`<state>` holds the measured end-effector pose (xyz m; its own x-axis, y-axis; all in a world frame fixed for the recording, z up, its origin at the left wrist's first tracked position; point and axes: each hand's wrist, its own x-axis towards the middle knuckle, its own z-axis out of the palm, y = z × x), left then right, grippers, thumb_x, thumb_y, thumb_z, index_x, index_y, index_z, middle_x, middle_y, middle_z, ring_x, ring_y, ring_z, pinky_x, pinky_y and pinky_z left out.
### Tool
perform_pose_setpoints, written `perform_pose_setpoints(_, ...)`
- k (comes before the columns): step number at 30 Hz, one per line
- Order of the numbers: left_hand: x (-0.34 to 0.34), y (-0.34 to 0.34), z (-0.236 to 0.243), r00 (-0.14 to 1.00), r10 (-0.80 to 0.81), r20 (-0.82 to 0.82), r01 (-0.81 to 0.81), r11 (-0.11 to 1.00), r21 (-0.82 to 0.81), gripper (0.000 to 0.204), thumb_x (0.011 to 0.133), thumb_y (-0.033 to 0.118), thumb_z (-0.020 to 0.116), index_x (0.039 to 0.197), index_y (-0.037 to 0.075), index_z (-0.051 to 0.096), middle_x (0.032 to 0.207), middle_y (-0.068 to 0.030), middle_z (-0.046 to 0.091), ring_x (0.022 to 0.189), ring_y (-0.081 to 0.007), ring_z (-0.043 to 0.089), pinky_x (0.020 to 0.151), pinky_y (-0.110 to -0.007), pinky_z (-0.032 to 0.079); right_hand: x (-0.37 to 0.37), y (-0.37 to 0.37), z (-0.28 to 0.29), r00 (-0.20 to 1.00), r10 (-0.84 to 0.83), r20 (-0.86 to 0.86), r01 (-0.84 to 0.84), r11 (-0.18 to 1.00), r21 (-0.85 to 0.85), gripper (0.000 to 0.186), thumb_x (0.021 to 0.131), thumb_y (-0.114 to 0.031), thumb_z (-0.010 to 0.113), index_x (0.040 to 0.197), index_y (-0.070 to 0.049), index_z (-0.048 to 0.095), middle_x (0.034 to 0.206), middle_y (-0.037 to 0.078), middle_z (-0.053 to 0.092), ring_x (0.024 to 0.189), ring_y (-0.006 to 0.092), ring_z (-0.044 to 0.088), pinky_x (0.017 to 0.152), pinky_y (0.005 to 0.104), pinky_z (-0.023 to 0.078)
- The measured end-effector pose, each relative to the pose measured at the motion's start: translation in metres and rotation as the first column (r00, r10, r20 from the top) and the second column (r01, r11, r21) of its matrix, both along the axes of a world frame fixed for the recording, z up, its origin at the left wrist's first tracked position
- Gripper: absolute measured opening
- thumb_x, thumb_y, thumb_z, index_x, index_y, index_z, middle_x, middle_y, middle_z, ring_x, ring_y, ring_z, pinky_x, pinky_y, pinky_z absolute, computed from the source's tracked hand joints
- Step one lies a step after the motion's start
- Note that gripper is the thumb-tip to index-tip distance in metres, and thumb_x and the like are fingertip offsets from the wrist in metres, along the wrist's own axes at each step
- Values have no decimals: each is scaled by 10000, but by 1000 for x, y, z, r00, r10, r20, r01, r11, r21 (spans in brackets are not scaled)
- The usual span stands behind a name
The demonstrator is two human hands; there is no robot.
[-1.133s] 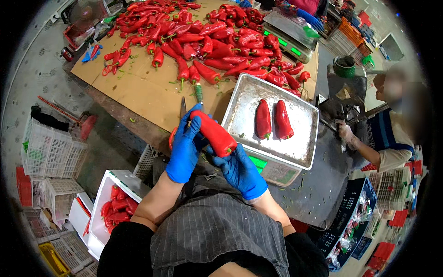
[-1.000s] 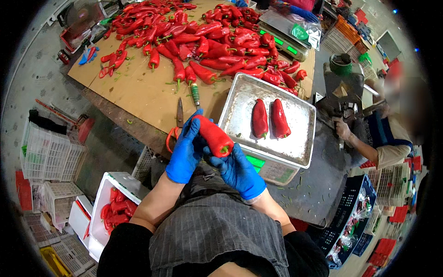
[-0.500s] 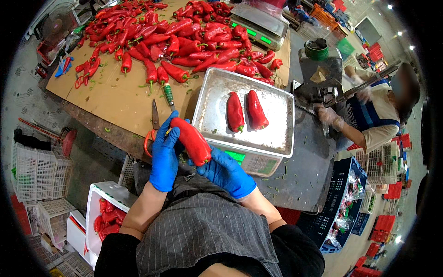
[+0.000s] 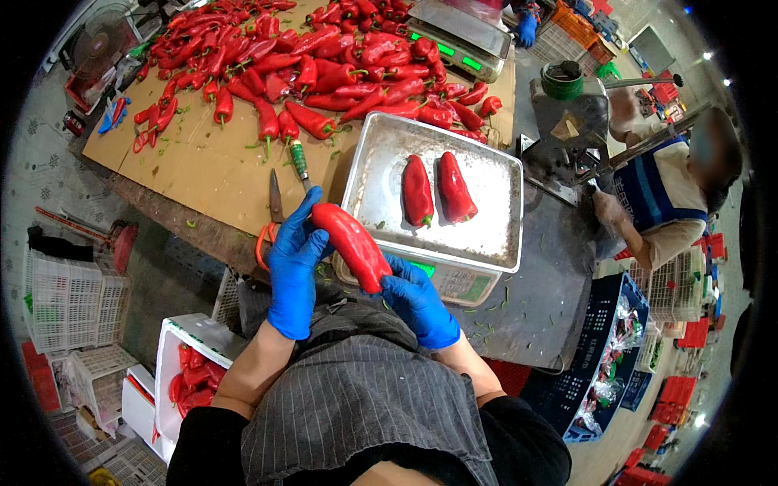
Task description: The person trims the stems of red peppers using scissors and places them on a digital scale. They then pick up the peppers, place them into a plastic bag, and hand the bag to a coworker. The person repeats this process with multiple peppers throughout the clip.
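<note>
A long red pepper (image 4: 352, 249) is held in front of my body between both blue-gloved hands. My left hand (image 4: 293, 271) is closed on its upper end, and the fingers of my right hand (image 4: 417, 301) grip its lower end. Just beyond, a shallow metal tray (image 4: 377, 154) sits on a weighing scale (image 4: 466, 285). In the tray two red peppers, a left one (image 4: 417, 191) and a right one (image 4: 456, 188), lie side by side. Past my left fingertips are orange-handled scissors (image 4: 275, 194) and a knife with a green-wrapped handle (image 4: 299, 160).
A large heap of red peppers (image 4: 324, 77) covers the far cardboard (image 4: 219, 182). Behind it stands a second scale (image 4: 458, 40). A machine (image 4: 567, 113) and another person (image 4: 660, 194) are at the right. A white foam box (image 4: 166, 364) of peppers stands low left; a blue crate (image 4: 587, 356) right.
The pepper has shifted slightly to the right in my hands. My right hand has moved right and now pinches its lower end. The co-worker's hands have moved, and a lever shows at the machine.
</note>
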<state>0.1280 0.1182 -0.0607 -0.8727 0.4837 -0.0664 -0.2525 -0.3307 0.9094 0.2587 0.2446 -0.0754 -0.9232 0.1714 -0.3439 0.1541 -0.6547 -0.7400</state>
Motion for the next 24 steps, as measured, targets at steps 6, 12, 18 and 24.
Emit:
perform_pose_setpoints(6, 8, 4, 9, 989, -70, -134, 64, 997, -50, 633, 787, -64, 609, 1357, 41, 354, 1268, -79, 506, 1062, -125, 525, 921, -270, 434, 1, 8, -17, 999, -16, -47, 19, 997, 73, 491, 784, -92, 600, 1243, 22, 465, 1146, 90, 565, 1034, 173, 543, 928, 299, 407)
perform_pose_setpoints(12, 15, 5, 16, 981, -101, -164, 102, 995, -7, 566, 797, -59, 597, 1322, 18, 398, 1215, -108, 542, 1050, -155, 548, 918, -276, 443, 5, 5, -14, 999, 2, -50, 0, 999, 34, 473, 780, -73, 595, 1229, 21, 479, 1143, 78, 562, 1033, 157, 530, 934, 297, 394)
perform_pose_setpoints(18, -8, -3, -8, 989, 61, -138, -48, 994, 96, 385, 822, -59, 560, 1197, 8, 510, 1171, -117, 560, 1017, -190, 567, 902, -294, 458, 12, 17, -1, 996, -80, -32, 86, 940, 331, 481, 772, -107, 663, 1208, 15, 500, 1126, 86, 571, 1016, 155, 540, 901, 300, 421)
perform_pose_setpoints(24, -19, -14, -6, 990, 96, -99, -108, 987, -121, 397, 869, 178, 600, 1222, 33, 491, 1123, -118, 557, 952, -202, 583, 827, -291, 480, -10, 62, 9, 842, -361, -401, 476, 147, 867, 481, 716, -13, 715, 1167, -37, 550, 1070, 91, 555, 857, 158, 580, 747, 279, 488)
